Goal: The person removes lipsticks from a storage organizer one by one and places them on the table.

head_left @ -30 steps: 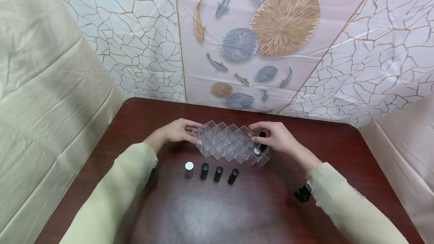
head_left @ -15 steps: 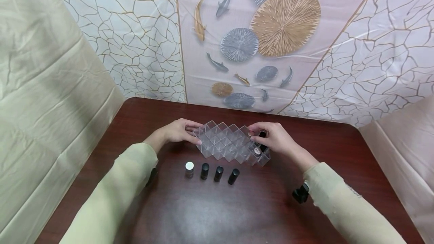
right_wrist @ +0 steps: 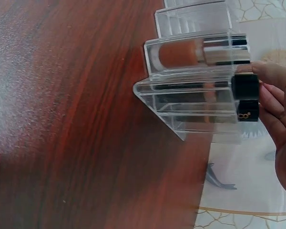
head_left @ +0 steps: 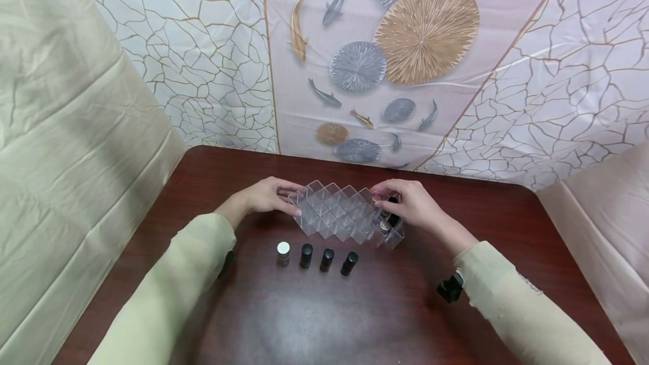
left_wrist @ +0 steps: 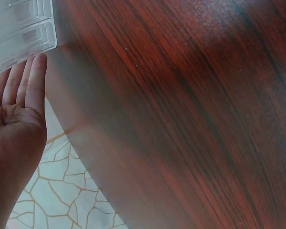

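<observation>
Clear plastic is forming the organizer [head_left: 329, 213], whose diamond-shaped compartments are standing on the tabletop [head_left: 314, 325] between your hands. Your left hand [head_left: 262, 196] is gripping its left end, the thumb lying on the near side while nearly straight fingers are reaching along the far side. Your right hand [head_left: 413, 203] is pinching a small tube [head_left: 376, 198] at the right end, fingertips mostly hiding it. Beside those fingers, two black caps [right_wrist: 245, 87] and an orange-brown bottle [right_wrist: 181, 53] are filling compartments. Nearer you, a white-capped bottle [head_left: 283, 249] and three black-capped tubes [head_left: 327, 258] are standing in a row. Behind the tabletop, a fish-patterned cloth [head_left: 350, 114] is hanging.
</observation>
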Tool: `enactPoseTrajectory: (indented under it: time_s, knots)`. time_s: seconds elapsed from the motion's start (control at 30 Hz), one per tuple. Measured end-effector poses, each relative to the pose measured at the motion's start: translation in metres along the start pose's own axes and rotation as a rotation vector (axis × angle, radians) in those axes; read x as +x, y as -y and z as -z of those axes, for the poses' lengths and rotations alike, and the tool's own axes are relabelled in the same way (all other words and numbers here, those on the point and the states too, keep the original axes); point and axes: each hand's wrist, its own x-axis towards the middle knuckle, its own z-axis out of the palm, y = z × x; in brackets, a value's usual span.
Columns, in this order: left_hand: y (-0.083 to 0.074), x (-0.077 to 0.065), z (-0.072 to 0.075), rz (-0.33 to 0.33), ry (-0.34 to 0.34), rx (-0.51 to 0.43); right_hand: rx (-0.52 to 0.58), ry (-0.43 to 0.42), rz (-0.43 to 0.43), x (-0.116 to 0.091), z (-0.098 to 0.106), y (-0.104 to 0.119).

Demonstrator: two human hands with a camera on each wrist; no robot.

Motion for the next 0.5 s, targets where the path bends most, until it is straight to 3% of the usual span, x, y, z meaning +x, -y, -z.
enactPoseTrajectory:
  time_s: [0.5]
  knots:
    - [0.000,0.000,-0.002,0.013,-0.007,-0.009,-0.110,-0.085,0.129,0.002,0.031,0.020]
